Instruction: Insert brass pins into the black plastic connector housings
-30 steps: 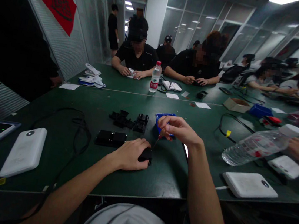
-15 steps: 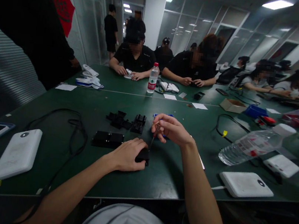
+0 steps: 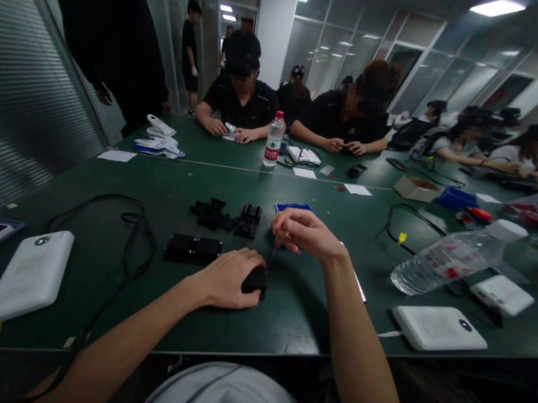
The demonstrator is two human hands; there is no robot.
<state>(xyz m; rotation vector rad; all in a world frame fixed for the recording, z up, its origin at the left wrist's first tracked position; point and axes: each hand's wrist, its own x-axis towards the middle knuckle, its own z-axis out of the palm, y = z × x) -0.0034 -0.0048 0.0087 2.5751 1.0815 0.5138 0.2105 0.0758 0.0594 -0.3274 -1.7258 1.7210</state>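
My left hand point(image 3: 231, 278) is closed round a small black plastic part point(image 3: 255, 281) and holds it down on the green table point(image 3: 132, 306). In my right hand point(image 3: 301, 230) is a slim screwdriver point(image 3: 279, 238), pinched by its handle, its shaft pointing down at the black part. Whether the tip touches a screw is too small to tell. Left of my left hand lie two black rectangular blocks point(image 3: 192, 248). Beyond them are several black plastic pieces point(image 3: 214, 213) and another black part point(image 3: 248, 220). A blue item point(image 3: 293, 208) lies partly hidden behind my right hand.
White power banks point(image 3: 30, 277) point(image 3: 439, 329) lie at both sides, with a black cable point(image 3: 135, 235) at left. A large water bottle point(image 3: 447, 258) leans at right. Across the table stand a smaller bottle point(image 3: 273, 139) and white gloves point(image 3: 160, 145); co-workers sit there.
Both hands keep nearly the same place, the screwdriver still over the black part. The standing person at the left has moved away from the table's near side, further back.
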